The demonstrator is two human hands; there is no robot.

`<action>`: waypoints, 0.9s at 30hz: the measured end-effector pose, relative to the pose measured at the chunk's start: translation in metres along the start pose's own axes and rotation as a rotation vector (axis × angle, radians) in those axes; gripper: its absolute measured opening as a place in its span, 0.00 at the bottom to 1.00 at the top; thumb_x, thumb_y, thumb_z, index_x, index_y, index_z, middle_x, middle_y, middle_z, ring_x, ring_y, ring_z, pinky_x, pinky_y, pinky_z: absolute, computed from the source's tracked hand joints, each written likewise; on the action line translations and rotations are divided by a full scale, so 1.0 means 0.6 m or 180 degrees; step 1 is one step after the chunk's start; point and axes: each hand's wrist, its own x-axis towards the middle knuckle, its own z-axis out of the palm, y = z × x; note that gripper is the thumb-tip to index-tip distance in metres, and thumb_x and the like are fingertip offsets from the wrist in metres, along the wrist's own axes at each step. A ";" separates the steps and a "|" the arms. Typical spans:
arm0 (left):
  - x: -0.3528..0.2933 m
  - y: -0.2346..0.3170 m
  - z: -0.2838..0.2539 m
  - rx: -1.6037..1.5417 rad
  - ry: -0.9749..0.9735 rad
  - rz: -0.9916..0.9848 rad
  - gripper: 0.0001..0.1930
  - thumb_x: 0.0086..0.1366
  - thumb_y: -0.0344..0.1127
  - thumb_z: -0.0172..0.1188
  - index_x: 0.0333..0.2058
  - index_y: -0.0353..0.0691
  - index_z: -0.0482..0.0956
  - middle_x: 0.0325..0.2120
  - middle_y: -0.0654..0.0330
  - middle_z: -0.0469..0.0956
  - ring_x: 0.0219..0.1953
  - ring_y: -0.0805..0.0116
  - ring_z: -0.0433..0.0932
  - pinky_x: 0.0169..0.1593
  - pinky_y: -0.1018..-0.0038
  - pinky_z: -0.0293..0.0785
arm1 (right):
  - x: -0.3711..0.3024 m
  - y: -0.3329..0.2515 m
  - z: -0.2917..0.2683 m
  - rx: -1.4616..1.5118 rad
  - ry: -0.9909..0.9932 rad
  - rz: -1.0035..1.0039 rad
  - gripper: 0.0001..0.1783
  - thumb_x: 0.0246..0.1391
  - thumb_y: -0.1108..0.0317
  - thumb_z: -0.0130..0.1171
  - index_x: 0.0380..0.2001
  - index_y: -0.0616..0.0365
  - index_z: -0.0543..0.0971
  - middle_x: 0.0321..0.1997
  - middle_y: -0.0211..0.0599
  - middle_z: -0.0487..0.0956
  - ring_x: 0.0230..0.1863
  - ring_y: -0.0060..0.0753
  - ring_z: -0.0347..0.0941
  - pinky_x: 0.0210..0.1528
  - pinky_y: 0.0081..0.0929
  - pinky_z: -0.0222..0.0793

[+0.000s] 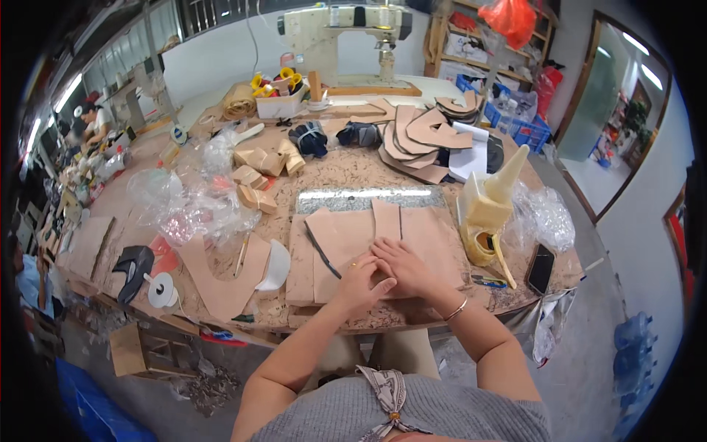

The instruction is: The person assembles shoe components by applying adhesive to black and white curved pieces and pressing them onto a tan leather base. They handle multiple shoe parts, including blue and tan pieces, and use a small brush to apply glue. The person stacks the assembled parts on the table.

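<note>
Both hands meet on a strip of tan leather (386,218) lying over wider flat tan leather pieces (431,236). My right hand (403,265) rests palm down across the strip's lower part, fingers stretched forward. Against it lies my left hand (362,284), thumb pointing right and apart from the fingers; its fingertips are partly hidden by the right hand. Dark edging runs along the strip's right side. To its left, another tan leather piece (322,228) has a black curved edge. Under these pieces is a thick tan board (300,293).
Left of the board lie a cut leather piece (221,283), a white spool (162,290) and plastic bags (184,210). On the right stand a yellowish glue bottle (482,214) and a black phone (540,269). Stacked leather cutouts (412,140) and a sewing machine (346,44) are farther back.
</note>
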 end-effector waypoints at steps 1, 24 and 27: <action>-0.010 0.001 -0.002 -0.0122 0.0088 -0.0105 0.34 0.63 0.55 0.54 0.55 0.30 0.67 0.57 0.43 0.64 0.62 0.49 0.61 0.64 0.60 0.55 | -0.016 -0.027 -0.015 -0.0201 0.0081 0.0023 0.25 0.62 0.57 0.45 0.59 0.56 0.67 0.64 0.44 0.65 0.67 0.51 0.57 0.65 0.52 0.51; 0.127 -0.149 -0.100 0.2824 0.0336 -0.1120 0.43 0.66 0.61 0.41 0.65 0.28 0.46 0.68 0.45 0.46 0.71 0.49 0.41 0.70 0.55 0.31 | -0.023 -0.091 0.005 -0.0360 0.0039 -0.0312 0.27 0.64 0.53 0.41 0.61 0.56 0.65 0.67 0.50 0.60 0.69 0.50 0.54 0.68 0.42 0.49; 0.062 -0.110 -0.026 0.2299 0.0056 -0.0118 0.42 0.66 0.58 0.44 0.65 0.27 0.47 0.67 0.41 0.45 0.70 0.45 0.41 0.69 0.53 0.36 | -0.008 -0.068 -0.028 0.1581 -0.0426 0.0265 0.27 0.64 0.54 0.40 0.61 0.57 0.66 0.67 0.51 0.60 0.69 0.50 0.53 0.68 0.41 0.48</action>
